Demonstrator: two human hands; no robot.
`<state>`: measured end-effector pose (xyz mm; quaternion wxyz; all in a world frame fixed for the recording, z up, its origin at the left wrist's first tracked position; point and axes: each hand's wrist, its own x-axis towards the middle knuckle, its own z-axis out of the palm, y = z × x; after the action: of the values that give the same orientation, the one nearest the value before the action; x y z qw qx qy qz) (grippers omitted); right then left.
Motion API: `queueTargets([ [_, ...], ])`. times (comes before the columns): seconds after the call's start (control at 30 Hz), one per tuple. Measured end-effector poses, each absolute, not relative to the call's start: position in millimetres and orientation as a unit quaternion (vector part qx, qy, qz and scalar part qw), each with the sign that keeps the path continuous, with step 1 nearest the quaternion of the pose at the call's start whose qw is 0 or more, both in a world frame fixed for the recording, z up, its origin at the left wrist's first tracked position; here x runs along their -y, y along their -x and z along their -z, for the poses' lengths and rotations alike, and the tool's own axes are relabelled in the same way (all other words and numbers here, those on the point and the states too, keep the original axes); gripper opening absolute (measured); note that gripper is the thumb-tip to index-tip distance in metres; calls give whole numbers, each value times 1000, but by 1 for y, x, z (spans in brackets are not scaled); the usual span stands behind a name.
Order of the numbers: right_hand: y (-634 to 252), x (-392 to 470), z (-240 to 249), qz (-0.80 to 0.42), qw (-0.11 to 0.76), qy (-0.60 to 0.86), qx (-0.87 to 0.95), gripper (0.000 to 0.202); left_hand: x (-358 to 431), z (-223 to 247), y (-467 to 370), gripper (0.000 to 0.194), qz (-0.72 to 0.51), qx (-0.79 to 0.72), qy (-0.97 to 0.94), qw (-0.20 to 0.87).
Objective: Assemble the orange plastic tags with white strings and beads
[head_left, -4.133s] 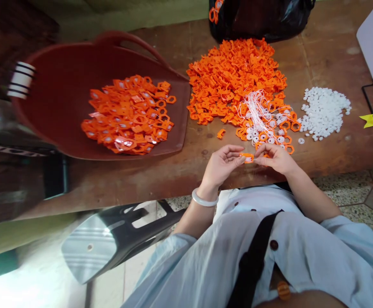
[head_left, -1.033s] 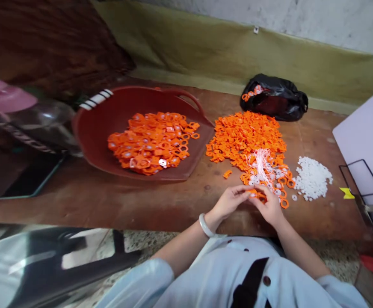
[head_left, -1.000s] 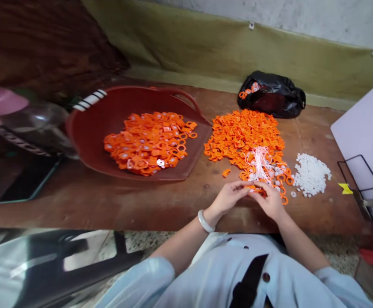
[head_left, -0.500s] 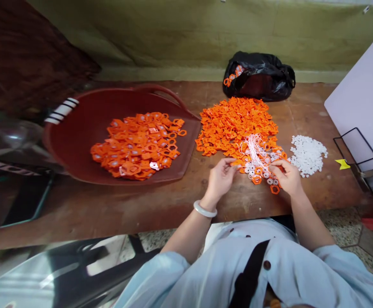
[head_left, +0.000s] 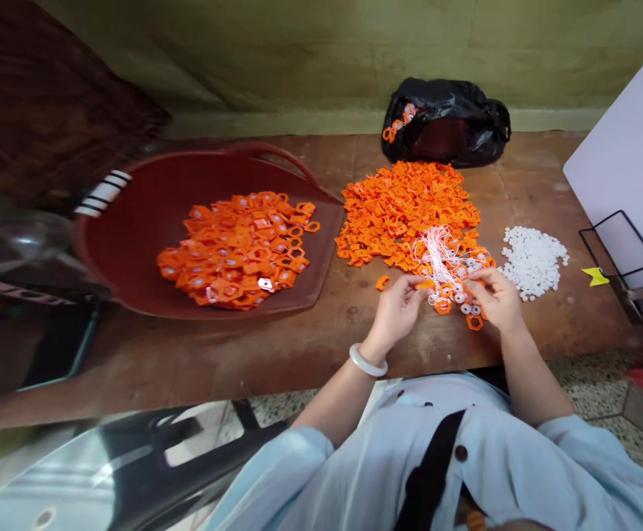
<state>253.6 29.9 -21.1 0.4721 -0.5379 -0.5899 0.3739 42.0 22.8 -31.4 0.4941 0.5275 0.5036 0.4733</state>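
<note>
My left hand, with a pale bangle at its wrist, pinches a small orange piece at the left edge of the bundle of white strings. To the right of the strings, my right hand is closed at the fingertips; what it pinches is too small to make out. White discs and orange hexagonal rings lie between and just below the hands. Behind them spreads a pile of orange pieces. One loose orange piece rests left of my left hand.
A dark red basket at left holds many orange pieces. White small parts are heaped on the wooden table at right. A black bag stands behind, and a wire frame is at far right.
My left hand has moved right, closer to the strings, with an orange piece at its fingertips. The loose orange piece now shows to its left. My right hand has barely moved.
</note>
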Motion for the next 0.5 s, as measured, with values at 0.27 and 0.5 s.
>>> queueTargets([
  [0.27, -287, -39, 28, -373, 505, 578, 521, 26, -28, 39, -24, 39, -484, -517, -485, 513],
  [0.5, -288, -40, 32, -418, 510, 577, 481, 33, -26, 36, -20, 46, -451, -490, -434, 607],
])
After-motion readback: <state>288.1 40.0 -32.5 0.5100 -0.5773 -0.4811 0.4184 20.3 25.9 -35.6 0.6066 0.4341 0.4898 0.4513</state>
